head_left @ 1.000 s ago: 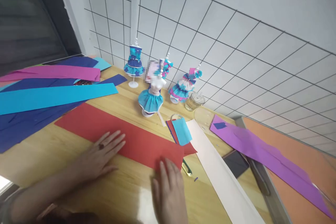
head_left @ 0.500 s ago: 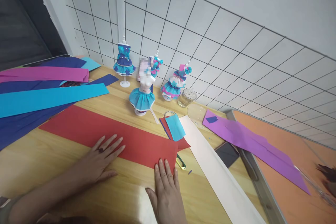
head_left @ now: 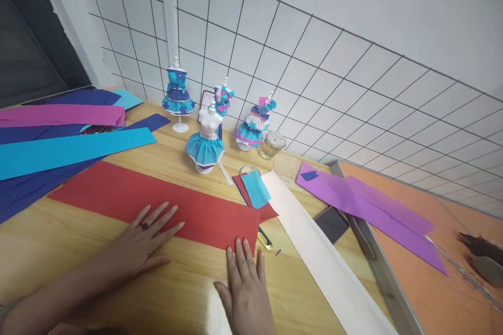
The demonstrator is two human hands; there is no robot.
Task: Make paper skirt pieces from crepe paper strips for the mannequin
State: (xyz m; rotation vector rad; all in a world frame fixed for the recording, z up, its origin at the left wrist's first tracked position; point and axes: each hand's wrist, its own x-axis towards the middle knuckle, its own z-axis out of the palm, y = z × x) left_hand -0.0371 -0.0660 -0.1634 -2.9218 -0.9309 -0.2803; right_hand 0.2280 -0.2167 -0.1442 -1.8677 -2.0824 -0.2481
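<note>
The right hand (head_left: pixel 247 289) has spread on red paper (head_left: pixel 202 214).

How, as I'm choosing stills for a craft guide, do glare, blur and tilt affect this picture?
Head view: a whitish glare patch on the wooden tabletop, beside the right hand; head view: that hand, the left hand and the red sheet look fairly sharp; head view: lines on the tiled wall run aslant, so the frame seems tilted.

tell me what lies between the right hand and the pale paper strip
In the head view, a green-and-yellow tool and a small purple scrap.
</note>
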